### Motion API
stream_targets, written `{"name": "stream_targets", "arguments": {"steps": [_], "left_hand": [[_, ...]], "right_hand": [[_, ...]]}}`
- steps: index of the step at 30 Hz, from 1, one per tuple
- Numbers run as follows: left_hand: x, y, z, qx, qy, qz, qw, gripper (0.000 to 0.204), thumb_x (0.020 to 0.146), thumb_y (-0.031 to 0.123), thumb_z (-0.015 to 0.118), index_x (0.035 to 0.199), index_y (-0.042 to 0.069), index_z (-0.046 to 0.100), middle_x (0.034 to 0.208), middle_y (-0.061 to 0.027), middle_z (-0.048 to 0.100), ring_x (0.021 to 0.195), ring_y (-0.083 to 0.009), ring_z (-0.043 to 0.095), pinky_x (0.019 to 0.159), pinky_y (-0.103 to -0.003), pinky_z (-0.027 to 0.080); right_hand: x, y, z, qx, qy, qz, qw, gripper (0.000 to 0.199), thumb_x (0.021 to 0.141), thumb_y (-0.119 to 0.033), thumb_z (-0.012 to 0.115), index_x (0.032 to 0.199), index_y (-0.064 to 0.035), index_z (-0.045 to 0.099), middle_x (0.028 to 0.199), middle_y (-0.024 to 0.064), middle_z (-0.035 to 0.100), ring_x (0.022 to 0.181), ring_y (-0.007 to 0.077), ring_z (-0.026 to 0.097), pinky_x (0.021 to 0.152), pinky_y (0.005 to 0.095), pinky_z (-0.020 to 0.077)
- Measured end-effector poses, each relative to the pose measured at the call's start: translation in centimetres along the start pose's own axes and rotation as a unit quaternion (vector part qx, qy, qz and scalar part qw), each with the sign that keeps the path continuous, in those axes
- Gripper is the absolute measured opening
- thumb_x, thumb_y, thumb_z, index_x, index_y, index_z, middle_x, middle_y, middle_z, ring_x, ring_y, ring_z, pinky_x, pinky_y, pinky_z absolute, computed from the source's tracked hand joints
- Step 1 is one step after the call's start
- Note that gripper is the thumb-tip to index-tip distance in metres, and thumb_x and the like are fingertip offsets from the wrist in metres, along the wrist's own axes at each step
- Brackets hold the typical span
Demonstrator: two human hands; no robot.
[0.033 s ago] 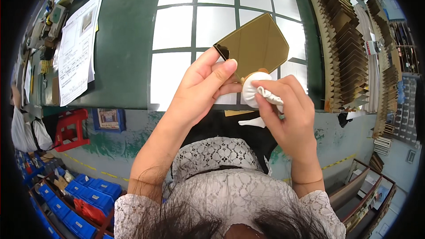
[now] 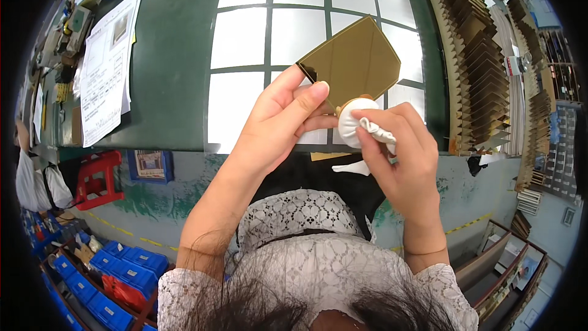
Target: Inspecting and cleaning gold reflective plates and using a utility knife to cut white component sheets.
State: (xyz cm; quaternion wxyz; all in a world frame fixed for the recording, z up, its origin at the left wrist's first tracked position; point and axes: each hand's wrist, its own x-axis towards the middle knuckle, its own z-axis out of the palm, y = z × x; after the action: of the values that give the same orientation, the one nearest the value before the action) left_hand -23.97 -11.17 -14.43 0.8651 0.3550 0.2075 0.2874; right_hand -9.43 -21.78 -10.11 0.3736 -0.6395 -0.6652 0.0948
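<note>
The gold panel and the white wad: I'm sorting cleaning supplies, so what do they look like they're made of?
Gold panel: looks like thin rigid glass or plastic with a glossy, tinted mirror-like finish; its face is flat and evenly shiny with crisp cut corners. Which of the two, the look leaves open.
White wad: seems soft matte cloth, bunched and creased in the right hand. The left hand holds the panel's edge.
</note>
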Motion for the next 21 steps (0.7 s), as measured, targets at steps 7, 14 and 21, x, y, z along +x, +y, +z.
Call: {"name": "stream_targets", "arguments": {"steps": [7,14,21], "left_hand": [[0.6,-0.2,0.0,0.032,-0.006,0.008,0.999,0.037,0.097,0.015,0.046,0.129,-0.001,0.04,0.113,-0.0141,0.06,0.096,-0.0201,0.064,0.079,-0.03,0.056],[0.5,0.1,0.0,0.032,-0.018,0.024,0.999,0.036,0.097,0.013,0.047,0.129,-0.002,0.041,0.113,-0.0152,0.061,0.098,-0.0223,0.064,0.077,-0.031,0.057],[0.3,0.4,0.0,0.043,-0.025,0.02,0.999,0.035,0.097,0.012,0.046,0.128,-0.003,0.042,0.112,-0.0162,0.061,0.094,-0.0226,0.066,0.076,-0.032,0.058]], "right_hand": [[0.1,0.1,-0.5,-0.019,-0.002,0.004,1.0,0.025,0.074,0.002,0.069,0.097,-0.0037,0.06,0.076,0.0078,0.054,0.058,0.0216,0.055,0.05,0.0312,0.0435],[0.4,0.1,-1.0,-0.016,0.031,0.022,0.999,0.02,0.076,0.003,0.068,0.094,-0.0026,0.062,0.075,0.0081,0.053,0.056,0.0207,0.054,0.048,0.0304,0.0427],[0.7,0.0,-1.6,-0.019,0.04,0.044,0.998,0.019,0.076,0.003,0.068,0.093,-0.0022,0.062,0.072,0.0071,0.051,0.053,0.0175,0.049,0.045,0.028,0.0394]]}}
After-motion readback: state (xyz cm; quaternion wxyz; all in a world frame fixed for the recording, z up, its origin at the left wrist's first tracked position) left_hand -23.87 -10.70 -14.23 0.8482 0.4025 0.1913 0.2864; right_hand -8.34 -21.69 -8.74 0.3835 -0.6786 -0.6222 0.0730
